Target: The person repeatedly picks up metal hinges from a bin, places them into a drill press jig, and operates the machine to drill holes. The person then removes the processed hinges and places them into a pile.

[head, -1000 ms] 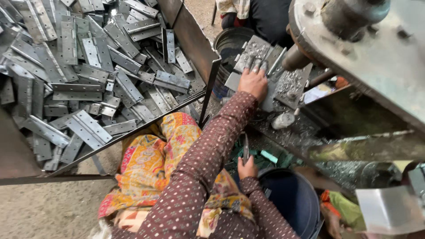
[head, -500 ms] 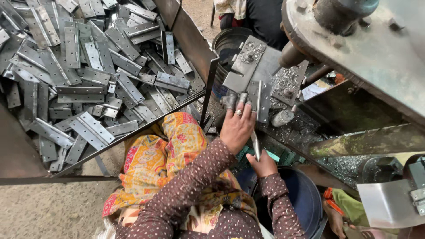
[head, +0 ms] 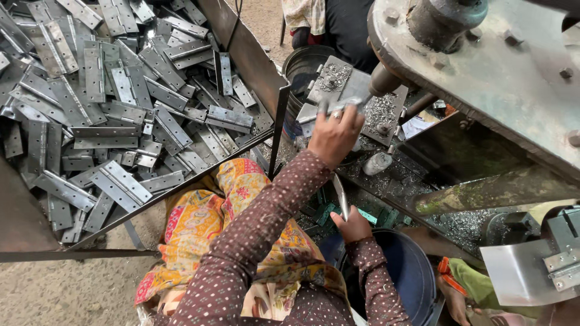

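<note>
Hinges fill the big metal bin off to the far side of your left hand, a loose heap of grey steel hinges lying flat and crossed over one another. Your left hand reaches up and forward, fingers curled over the near edge of a flat metal plate that sits on the machine's worktop; it grips that edge, with a ring showing on one finger. Just beyond the plate, the machine's round shaft points toward it, and metal shavings lie scattered on the plate and just past your knuckles. Your right hand sits lower and nearer your body, closed around a thin, bright metal strip that rises straight up from your fist. Right beneath that hand is a dark blue bucket, its rim close to your wrist. Behind the left hand, past the plate, stands a dark drum, and a person in dark clothing is beside it.
</note>
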